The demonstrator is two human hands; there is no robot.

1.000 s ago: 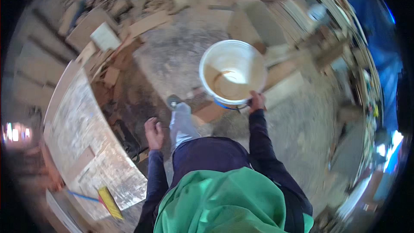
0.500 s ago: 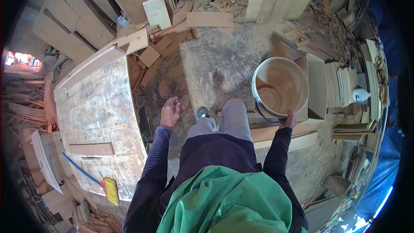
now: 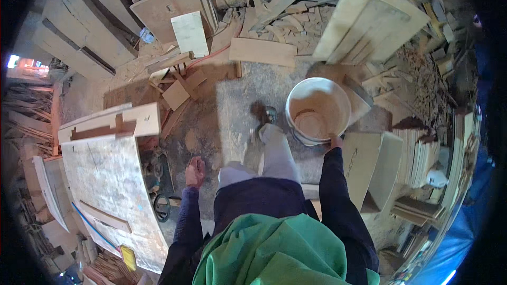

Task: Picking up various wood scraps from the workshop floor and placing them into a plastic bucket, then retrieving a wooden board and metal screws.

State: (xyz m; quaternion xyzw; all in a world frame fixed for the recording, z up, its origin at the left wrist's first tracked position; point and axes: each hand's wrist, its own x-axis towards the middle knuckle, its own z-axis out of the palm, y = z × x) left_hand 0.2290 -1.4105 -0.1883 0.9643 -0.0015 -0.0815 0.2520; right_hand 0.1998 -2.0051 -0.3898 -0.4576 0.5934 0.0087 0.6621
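1. Bucket [image 3: 318,110]: white, round, open-topped, hanging right of centre above a grey concrete floor [image 3: 237,100]; carrying a brownish residue inside.
2. Going left to right, starting at the far left: stacked timber lying in shadow, then a large pale work table [image 3: 105,190] with a wooden block [image 3: 142,120] resting at its far edge.
3. Lying along the table's near-left edge: a blue-handled brush [image 3: 105,237] with a yellow head.
4. Swinging free just right of the table: left hand [image 3: 195,171], fingers loosely curled inward, holding nothing, touching nothing.
5. Showing between the two arms: grey trouser legs, a dark top and a green hood [image 3: 274,253]; one shoe stepping forward near the bucket.
6. Gripping the near rim of the bucket: right hand [image 3: 335,141], fingers pressed around the edge or handle there; impossible to tell which, being too small.
7. Scattering across the far floor: wood offcuts [image 3: 179,92], a pale square board [image 3: 190,32] and a long plank [image 3: 262,51].
8. Leaning at far right: broad pale panels [image 3: 369,21]; nearer, stacked thin sheets [image 3: 420,153] and blue sheeting [image 3: 459,232] at the rim.
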